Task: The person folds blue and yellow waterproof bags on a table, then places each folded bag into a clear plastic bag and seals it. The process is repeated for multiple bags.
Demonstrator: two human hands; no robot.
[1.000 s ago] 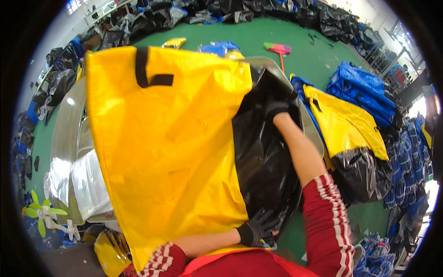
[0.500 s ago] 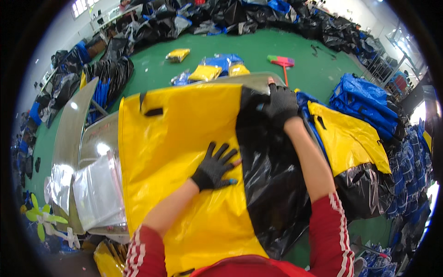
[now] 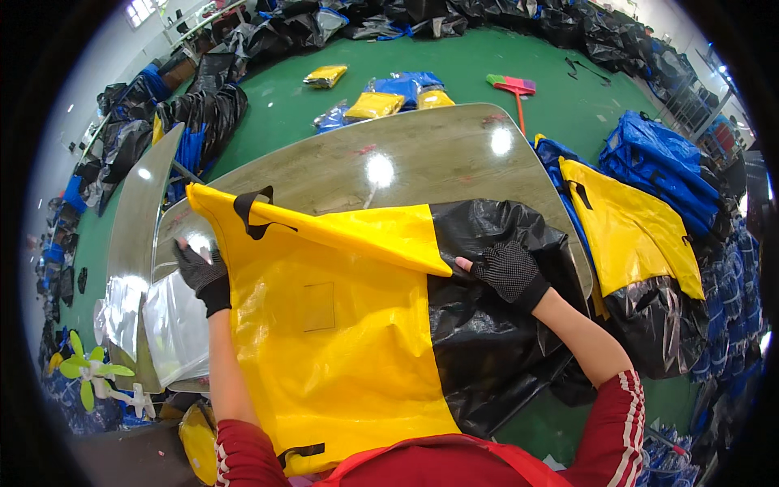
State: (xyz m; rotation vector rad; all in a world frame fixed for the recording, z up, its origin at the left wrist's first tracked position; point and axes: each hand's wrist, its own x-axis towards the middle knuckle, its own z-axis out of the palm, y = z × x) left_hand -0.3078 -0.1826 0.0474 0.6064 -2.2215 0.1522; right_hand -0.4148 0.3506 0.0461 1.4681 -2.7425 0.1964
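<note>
A large yellow and black plastic bag lies across the table, its yellow part at left and black part at right. Its far yellow edge is folded over toward me, with black straps on it. My left hand, in a black dotted glove, is beside the bag's left edge, fingers apart and holding nothing I can see. On the black part, my right hand has its fingers curled on the material and its bare thumb tip pointing left, near the end of the yellow fold.
The wood-grain table shows its far part. Clear plastic sleeves lie at left, beside a green-bladed fan. At right hang another yellow and black bag and a blue pile. Packed bundles and a broom are on the floor.
The bag's far edge has come toward me and folded over, baring the tabletop. My left hand has moved from the bag's middle to its left side; my right hand has come nearer.
</note>
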